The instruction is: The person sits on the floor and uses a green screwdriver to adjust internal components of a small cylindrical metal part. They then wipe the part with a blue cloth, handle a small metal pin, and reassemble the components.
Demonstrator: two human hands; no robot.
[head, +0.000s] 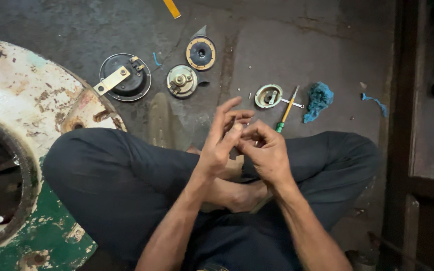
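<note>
Dark, stained concrete floor [287,45], cracked and scattered with small parts. Sitting cross-legged on it in dark trousers [116,180], viewed from above. Left hand [222,140] and right hand [264,153] meeting above the lap, fingertips touching. Left fingers [229,108] spreading upward, index and middle extended; right fingers [254,133] curling inward, thumb and forefinger pressing together against the left fingertips. Pinching something between them possibly, too small and blurred to tell.

Lying on the floor just beyond the knees: a yellow-handled screwdriver [287,110] with a green tip end, pointing toward the right hand, near it. Resting just beside the screwdriver, a small round pale-green metal housing [268,96]. Sitting right of these, a crumpled blue rag [319,100], with a blue scrap [376,103] farther right.

Spreading farther out: a black round disc with a brass strap [124,78] across it, a round metal part with a central hub [182,81], and a black disc ringed in gold [200,52].

Filling the left edge, a large rusted white and green circular casing [31,115], touching the left knee. Showing at the top, a yellow strip [172,8]. Standing along the right edge, dark wooden framing [403,150].
</note>
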